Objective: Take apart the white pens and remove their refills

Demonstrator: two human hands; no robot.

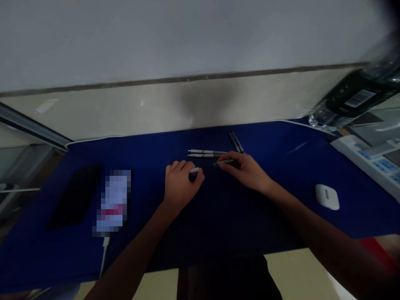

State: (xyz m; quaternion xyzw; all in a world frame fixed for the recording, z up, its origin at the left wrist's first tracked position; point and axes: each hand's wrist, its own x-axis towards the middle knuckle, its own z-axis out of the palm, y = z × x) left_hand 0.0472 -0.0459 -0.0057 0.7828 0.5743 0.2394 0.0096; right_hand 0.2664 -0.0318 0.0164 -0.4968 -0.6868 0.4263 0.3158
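My left hand (183,185) rests on the dark blue desk mat (281,175), fingers curled around a white pen (194,170) whose tip pokes out to the right. My right hand (245,170) pinches a grey pen (222,163) between thumb and fingers, its tip pointing toward my left hand. Just above the hands lie a pair of silver-and-white pens (206,153), side by side and horizontal. Farther right, a pair of dark pens (236,141) lies angled, close to my right hand's fingers but apart from them.
On the mat's left are a black phone (75,196) and a blurred white package (114,202) with a white cable (103,254). To the right are a white earbud case (327,196), a white keypad device (368,162) and a plastic water bottle (353,96). A wall stands behind.
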